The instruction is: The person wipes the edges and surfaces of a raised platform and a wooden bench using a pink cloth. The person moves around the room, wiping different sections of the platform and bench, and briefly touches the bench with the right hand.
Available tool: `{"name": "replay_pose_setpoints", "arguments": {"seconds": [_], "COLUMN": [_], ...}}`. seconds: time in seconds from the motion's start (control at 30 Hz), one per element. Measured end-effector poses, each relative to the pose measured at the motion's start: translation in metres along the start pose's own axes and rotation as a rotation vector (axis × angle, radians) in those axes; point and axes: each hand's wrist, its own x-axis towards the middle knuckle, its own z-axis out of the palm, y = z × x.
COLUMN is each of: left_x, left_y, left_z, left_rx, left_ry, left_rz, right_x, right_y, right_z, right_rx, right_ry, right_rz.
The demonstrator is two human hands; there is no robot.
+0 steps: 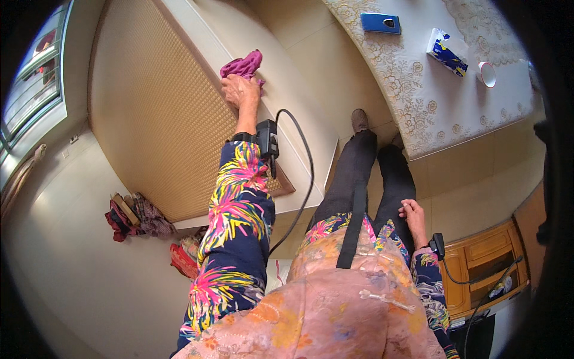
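Note:
My left hand grips a crumpled purple cloth, which rests against the pale edge board of a low platform that looks like a bed. A tan woven mat with a brown border covers the platform's top, right beside the hand. Part of the cloth is hidden under my fingers. My right hand hangs near my right thigh, its fingers loosely curled with nothing seen in them. Each wrist carries a black strapped device with a cable.
At the upper right, a table with a lace-patterned cloth bears a blue box, a tissue pack and a white cup. Folded clothes lie beyond the mat. A wooden cabinet stands lower right.

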Motion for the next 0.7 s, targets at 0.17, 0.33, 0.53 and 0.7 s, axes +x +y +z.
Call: {"name": "replay_pose_setpoints", "arguments": {"seconds": [0.17, 0.33, 0.53, 0.7], "left_x": [-0.029, -0.085, -0.174, -0.225], "left_y": [0.015, 0.006, -0.026, -0.052], "left_z": [-0.003, 0.010, 0.038, 0.063], "left_rx": [0.010, -0.059, -0.071, -0.024], "left_ry": [0.095, 0.022, -0.003, -0.011], "left_rz": [0.186, 0.233, 0.250, 0.253], "right_x": [0.006, 0.013, 0.030, 0.050], "right_y": [-0.003, -0.013, -0.003, 0.041], "right_z": [0.009, 0.006, 0.004, -0.018], "right_rx": [0.024, 0.054, 0.038, 0.032], "right_ry": [-0.102, -0.100, -0.115, -0.118], "right_rz": [-0.087, -0.150, -0.192, -0.118]}}
